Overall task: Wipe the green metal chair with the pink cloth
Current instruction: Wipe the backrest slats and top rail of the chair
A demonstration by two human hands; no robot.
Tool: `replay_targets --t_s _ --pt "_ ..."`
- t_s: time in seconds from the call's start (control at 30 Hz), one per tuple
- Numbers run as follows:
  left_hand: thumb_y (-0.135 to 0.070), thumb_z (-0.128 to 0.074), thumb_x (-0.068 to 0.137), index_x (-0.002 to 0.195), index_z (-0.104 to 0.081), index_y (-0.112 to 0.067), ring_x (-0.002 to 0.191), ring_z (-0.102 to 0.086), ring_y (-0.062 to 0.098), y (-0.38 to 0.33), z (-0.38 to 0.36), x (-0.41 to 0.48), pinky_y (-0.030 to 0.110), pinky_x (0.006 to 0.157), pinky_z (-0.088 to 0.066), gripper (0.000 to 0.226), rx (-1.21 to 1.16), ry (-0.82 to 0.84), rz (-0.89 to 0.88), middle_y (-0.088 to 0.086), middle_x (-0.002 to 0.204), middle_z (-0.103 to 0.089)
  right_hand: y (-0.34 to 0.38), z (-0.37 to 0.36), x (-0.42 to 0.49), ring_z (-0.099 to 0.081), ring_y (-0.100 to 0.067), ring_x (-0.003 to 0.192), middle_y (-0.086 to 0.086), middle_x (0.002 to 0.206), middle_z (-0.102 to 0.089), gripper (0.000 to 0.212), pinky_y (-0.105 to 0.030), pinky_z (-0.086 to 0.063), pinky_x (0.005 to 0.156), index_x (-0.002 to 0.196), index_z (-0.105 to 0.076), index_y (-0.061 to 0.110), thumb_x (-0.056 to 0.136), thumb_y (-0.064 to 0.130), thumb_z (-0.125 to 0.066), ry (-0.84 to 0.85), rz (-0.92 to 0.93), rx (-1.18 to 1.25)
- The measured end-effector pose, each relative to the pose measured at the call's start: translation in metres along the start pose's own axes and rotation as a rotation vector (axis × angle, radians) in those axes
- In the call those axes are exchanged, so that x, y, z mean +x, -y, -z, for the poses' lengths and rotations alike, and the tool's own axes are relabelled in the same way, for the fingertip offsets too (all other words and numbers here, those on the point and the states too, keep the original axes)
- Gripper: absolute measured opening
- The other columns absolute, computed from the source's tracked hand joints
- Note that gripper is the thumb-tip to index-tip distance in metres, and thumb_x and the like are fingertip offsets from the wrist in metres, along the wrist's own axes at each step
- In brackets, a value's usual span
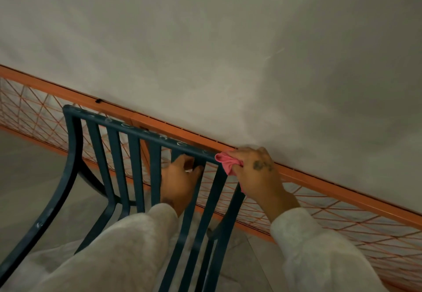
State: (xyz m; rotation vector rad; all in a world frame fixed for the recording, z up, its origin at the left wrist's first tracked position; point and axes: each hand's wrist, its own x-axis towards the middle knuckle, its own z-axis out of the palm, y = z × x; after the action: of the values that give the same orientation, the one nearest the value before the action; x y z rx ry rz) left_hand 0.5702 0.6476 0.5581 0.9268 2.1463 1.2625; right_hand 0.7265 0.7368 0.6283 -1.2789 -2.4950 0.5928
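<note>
The green metal chair [137,130] stands with its slatted back toward the viewer, just beside an orange railing [319,184] on its far side. The left hand [180,177] is curled round a slat just under the top rail, steadying the frame. The right hand [255,170] clamps the bunched pink cloth [227,161] against the right end of that rail. To wipe this corner well, I would judge it best to wrap the cloth over the rail's edge, press firmly and draw it leftward in one long pass, keeping the bracing grip so the chair does not rock against the railing
</note>
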Motion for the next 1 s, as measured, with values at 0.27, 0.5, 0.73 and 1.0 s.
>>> replay_targets --t_s 0.27,0.5,0.73,1.0 --pt "-0.029 -0.069 0.086 0.103 -0.068 -0.020 0.085 -0.063 0.000 0.007 0.002 0.011 0.012 0.075 -0.045 0.019 0.050 0.106 -0.084 -0.015 0.090 -0.066 0.021 -0.012 0.000 -0.049 -0.026 0.116 -0.002 0.128 -0.064 0.039 -0.035 -0.044 0.099 0.128 -0.064 0.022 0.090 0.010 -0.066 -0.046 0.158 -0.079" --pt "-0.031 -0.068 0.087 0.099 -0.063 -0.032 0.081 -0.058 -0.014 0.011 0.003 0.012 0.006 0.073 -0.041 0.013 0.006 0.171 -0.056 -0.029 0.083 -0.060 -0.007 0.026 0.008 -0.060 -0.010 0.068 0.015 0.082 -0.069 0.020 -0.016 -0.053 0.060 0.091 -0.066 0.048 0.092 0.028 -0.065 0.231 -0.057 0.132" --pt "-0.029 -0.069 0.086 0.100 -0.065 -0.026 0.086 -0.062 -0.005 0.011 0.003 0.015 0.020 0.083 -0.051 0.015 0.013 0.160 -0.049 -0.024 0.086 -0.062 0.018 0.008 0.020 -0.059 -0.013 0.070 0.008 0.084 -0.066 0.018 -0.025 -0.054 0.063 0.104 -0.071 0.035 0.093 0.022 -0.065 0.204 -0.053 0.113" --pt "-0.027 -0.070 0.085 0.091 -0.064 -0.026 0.083 -0.064 -0.003 0.012 0.009 0.006 0.009 0.070 -0.050 0.009 0.020 0.025 -0.096 -0.016 0.087 -0.066 -0.007 0.029 -0.008 -0.064 0.009 0.076 0.031 0.077 -0.068 0.044 -0.010 -0.051 0.054 0.078 -0.061 0.064 0.089 0.021 -0.068 0.093 -0.150 0.365"
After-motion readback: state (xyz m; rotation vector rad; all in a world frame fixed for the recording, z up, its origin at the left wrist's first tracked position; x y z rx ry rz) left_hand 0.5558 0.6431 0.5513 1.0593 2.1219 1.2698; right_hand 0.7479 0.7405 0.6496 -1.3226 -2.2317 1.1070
